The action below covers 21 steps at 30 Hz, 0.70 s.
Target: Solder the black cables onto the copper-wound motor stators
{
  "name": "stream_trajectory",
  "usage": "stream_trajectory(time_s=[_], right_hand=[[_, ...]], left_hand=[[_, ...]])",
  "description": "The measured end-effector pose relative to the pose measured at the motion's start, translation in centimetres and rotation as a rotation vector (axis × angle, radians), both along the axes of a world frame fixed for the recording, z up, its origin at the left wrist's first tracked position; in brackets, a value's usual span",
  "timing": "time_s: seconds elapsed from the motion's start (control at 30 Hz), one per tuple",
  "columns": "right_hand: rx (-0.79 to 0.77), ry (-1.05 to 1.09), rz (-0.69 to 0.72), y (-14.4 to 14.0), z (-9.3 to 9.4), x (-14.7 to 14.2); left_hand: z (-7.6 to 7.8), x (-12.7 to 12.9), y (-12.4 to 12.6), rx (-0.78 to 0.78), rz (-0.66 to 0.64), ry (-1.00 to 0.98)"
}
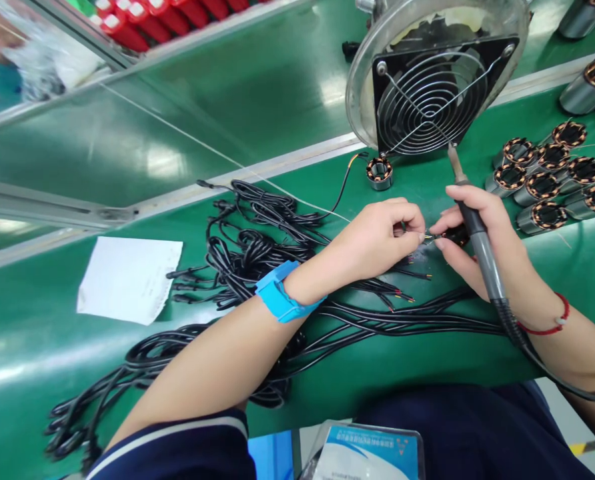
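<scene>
My right hand point(492, 233) is closed round a soldering iron point(481, 247), its tip pointing up and away toward the fan grille. The thumb and fingertips of that hand also meet at a small dark part with copper point(456, 235), mostly hidden. Close beside it, my left hand point(395, 230) pinches thin wire ends point(427, 237); which wires they belong to is hard to make out. A thin pale strand point(297, 199) runs from the upper left to behind my left hand. Black cables point(402, 320) with stripped, coloured ends lie under and around both hands.
A round fan with a wire grille point(430, 110) stands behind my hands, with one motor stator point(379, 173) before it. Several more stators point(542, 187) stand at the right. White paper point(130, 279) lies at left; red cylinders point(152, 20) fill the shelf above.
</scene>
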State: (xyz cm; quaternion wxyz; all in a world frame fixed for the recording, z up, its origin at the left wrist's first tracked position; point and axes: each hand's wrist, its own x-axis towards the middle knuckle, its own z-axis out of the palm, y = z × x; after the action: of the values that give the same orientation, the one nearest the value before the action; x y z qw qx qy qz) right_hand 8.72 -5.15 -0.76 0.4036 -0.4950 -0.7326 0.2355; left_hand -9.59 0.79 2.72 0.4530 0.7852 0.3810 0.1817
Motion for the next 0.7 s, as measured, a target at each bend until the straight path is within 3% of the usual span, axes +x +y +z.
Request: stream_trajectory(time_s=[0.4,0.5,0.6,0.7], right_hand=[[0.043,-0.149,-0.098,0.4,1.0,-1.1],[0.031,-0.097,-0.084,-0.7,1.9,-0.4],[-0.021,-0.034,-0.167,-2.4,3.0,0.6],[0.078,-0.007,-0.196,-3.8,3.3,1.2]], left_hand=[[-0.4,0.5,-0.2,-0.07,0.112,-0.029],[-0.5,0.6,-0.4,-0.143,0.122,-0.044],[-0.6,0.7,-0.5,-0.214,0.127,-0.04],[-0.7,0.9,-0.6,-0.267,0.147,-0.02]])
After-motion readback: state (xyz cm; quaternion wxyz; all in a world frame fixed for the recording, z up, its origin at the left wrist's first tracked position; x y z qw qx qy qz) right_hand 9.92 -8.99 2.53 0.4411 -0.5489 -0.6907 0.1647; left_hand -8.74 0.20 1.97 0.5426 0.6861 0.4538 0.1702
